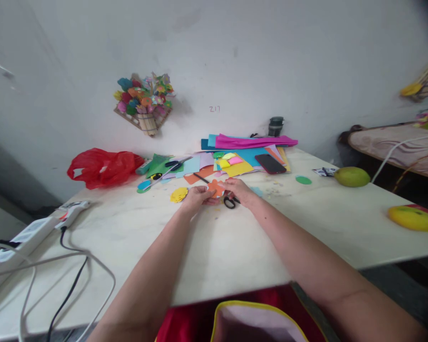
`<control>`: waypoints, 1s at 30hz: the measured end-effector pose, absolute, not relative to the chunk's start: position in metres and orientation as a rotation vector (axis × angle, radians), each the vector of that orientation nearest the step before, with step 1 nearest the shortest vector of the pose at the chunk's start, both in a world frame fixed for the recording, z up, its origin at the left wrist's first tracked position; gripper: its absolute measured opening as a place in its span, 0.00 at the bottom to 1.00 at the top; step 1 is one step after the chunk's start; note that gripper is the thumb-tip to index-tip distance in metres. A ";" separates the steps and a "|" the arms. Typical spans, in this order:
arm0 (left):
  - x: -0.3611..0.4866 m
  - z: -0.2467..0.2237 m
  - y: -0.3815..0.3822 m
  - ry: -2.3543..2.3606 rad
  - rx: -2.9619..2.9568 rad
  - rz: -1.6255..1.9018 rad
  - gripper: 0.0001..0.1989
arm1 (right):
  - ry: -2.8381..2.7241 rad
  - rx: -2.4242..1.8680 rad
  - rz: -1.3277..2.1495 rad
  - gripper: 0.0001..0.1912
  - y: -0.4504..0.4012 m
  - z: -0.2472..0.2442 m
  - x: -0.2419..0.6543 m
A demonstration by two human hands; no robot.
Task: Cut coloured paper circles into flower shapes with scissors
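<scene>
An orange paper flower is held up between both hands above the table. My left hand grips its left edge with fingers pressed together. On the other side, my right hand pinches the flower's right edge. Black-handled scissors lie just below the right hand, partly hidden by it. Yellow paper flower shapes rest left of the left hand. Behind the flower, a dark thin stick or pencil lies near orange paper.
Coloured paper sheets, a phone, other scissors and a red plastic bag line the back. Green mangoes and a yellow one sit right. A power strip with cables lies left.
</scene>
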State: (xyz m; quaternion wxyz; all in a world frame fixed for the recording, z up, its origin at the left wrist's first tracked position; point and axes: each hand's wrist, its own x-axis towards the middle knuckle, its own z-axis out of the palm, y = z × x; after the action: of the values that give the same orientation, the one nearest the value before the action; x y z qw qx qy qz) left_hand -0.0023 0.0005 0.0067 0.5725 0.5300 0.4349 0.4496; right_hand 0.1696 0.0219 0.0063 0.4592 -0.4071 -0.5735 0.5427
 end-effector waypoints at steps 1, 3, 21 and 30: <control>-0.002 0.006 0.001 1.023 1.250 1.049 0.14 | -1.436 -1.013 1.323 0.16 0.022 0.006 0.169; -0.002 0.006 0.000 1.024 1.258 1.034 0.15 | -1.466 -1.033 1.297 0.16 0.022 0.006 0.169; -0.003 0.005 -0.001 0.905 1.118 1.015 0.13 | -1.419 -1.106 1.291 0.14 0.017 0.012 0.165; -0.002 0.011 0.000 0.890 0.969 1.052 0.21 | -1.404 -1.143 1.280 0.12 0.017 0.011 0.164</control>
State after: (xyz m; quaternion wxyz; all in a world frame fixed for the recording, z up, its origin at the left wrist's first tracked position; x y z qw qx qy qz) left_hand -0.0022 -0.0004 0.0108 0.6658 0.4291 0.3942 0.4661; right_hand 0.1637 0.0172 0.0105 0.4461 -0.4613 -0.5669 0.5166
